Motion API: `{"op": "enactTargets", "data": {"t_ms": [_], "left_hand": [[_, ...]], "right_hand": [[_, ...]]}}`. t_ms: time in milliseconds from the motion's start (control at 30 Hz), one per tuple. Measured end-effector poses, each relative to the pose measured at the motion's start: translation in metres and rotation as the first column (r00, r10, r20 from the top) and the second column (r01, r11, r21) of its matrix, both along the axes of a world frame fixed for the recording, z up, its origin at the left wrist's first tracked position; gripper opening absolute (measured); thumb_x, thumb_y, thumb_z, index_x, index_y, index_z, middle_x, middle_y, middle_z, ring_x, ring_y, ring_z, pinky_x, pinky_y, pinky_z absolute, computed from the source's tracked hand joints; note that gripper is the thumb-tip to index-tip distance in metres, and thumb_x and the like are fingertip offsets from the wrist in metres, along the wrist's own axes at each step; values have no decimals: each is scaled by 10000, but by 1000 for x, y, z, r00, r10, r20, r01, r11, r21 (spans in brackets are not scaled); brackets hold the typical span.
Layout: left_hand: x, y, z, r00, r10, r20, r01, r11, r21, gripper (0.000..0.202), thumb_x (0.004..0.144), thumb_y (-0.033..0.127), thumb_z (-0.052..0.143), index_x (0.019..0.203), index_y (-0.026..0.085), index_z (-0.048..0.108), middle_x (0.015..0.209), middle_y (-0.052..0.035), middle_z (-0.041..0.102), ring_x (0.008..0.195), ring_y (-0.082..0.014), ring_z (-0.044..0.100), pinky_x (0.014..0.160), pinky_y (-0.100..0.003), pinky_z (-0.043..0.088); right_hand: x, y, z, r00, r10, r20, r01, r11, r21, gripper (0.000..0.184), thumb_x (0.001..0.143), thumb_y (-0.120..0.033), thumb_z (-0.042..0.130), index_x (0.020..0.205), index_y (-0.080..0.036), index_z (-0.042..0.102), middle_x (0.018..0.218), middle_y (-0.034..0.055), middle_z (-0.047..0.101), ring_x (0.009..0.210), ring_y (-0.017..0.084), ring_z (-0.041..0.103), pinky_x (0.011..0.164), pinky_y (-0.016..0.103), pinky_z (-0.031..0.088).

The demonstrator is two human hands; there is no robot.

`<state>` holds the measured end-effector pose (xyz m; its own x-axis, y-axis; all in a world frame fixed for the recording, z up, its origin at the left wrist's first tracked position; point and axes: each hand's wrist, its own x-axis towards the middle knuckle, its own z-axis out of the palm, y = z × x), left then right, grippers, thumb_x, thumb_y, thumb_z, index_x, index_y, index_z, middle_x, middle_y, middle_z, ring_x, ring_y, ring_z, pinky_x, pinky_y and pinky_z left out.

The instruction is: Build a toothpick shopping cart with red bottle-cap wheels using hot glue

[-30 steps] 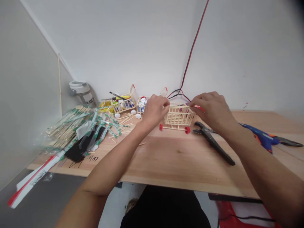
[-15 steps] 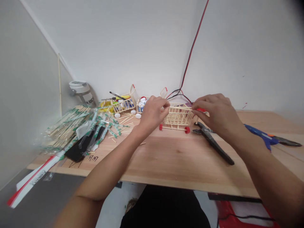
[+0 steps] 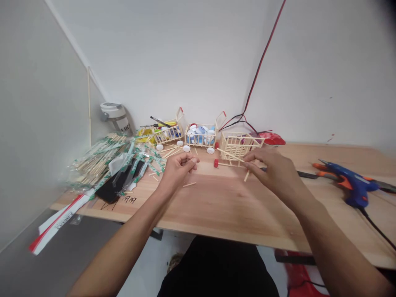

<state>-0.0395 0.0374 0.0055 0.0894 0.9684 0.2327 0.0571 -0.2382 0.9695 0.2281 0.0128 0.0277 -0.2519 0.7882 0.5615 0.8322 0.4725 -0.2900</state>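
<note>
A small cart built of thin wooden sticks (image 3: 239, 147) stands on the wooden table (image 3: 235, 206), with a red-capped axle (image 3: 223, 164) in front of it. My right hand (image 3: 272, 173) is closed in a pinch on wooden sticks (image 3: 231, 155) just in front of the cart. My left hand (image 3: 177, 170) rests on the table left of the cart, fingers curled together; what they hold is too small to make out. Two finished stick carts (image 3: 201, 135) filled with bottle caps stand behind my hands.
A heap of wrapped sticks (image 3: 105, 165) and a black object lie at the left. A blue glue gun (image 3: 352, 183) lies at the right. Red and black wires (image 3: 260, 70) run up the wall. A grey jug (image 3: 116, 117) stands in the corner.
Both hands have drawn back from the stick cart toward me. The right hand now holds sticks in front of it. The camera has shifted, so the scene moved right and up.
</note>
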Motion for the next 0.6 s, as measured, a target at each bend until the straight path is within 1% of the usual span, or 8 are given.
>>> {"op": "enactTargets", "data": {"t_ms": [100,200,300,400,500,567,600], "left_hand": [[-11,-4,-8,998,-17,53,19,999,-48,219,766,351,686,723,140,646,549,23,538,484,-74,442,480,-203,301],[-19,-7,-13,988,-13,153,30,993,-111,250,781,355,656,663,161,553,503,51,447,435,-58,360,448,-197,232],[-24,-7,-16,969,26,247,16,986,-166,341,792,365,632,591,182,426,474,80,330,405,-43,271,430,-193,184],[-28,-6,-19,958,94,270,-43,981,-189,413,806,416,628,570,191,375,479,88,289,400,-38,218,417,-197,152],[-32,-4,-23,954,145,262,-106,982,-156,449,827,468,614,566,193,373,471,88,277,402,-47,224,420,-205,157],[-34,-3,-26,964,160,211,-141,985,-101,417,864,450,569,585,191,402,483,79,316,419,-59,281,443,-204,215],[-35,-2,-27,972,171,163,-163,985,-66,369,884,409,543,609,187,437,501,68,368,444,-67,336,471,-203,263]], "right_hand": [[-12,5,-11,999,26,-43,-27,999,-20,106,862,-262,578,770,-241,627,854,40,721,802,234,643,728,368,450],[-24,9,-21,994,50,-93,-56,997,-59,93,850,-271,593,769,-245,632,849,41,728,798,238,652,711,368,459],[-36,13,-28,990,60,-124,-71,994,-85,93,841,-283,600,766,-246,640,841,46,732,809,249,661,677,364,463],[-44,16,-35,990,74,-122,-85,992,-90,96,847,-296,597,784,-249,652,862,51,735,830,254,660,670,368,465],[-49,19,-41,988,89,-130,-102,990,-102,113,856,-306,594,777,-249,650,866,48,735,814,244,658,666,367,465],[-50,20,-45,985,96,-141,-112,987,-114,127,854,-303,592,753,-248,647,856,45,736,804,242,660,656,363,463],[-50,21,-46,984,98,-148,-116,986,-119,132,852,-304,590,746,-249,647,858,45,739,804,243,663,652,362,462]]}}
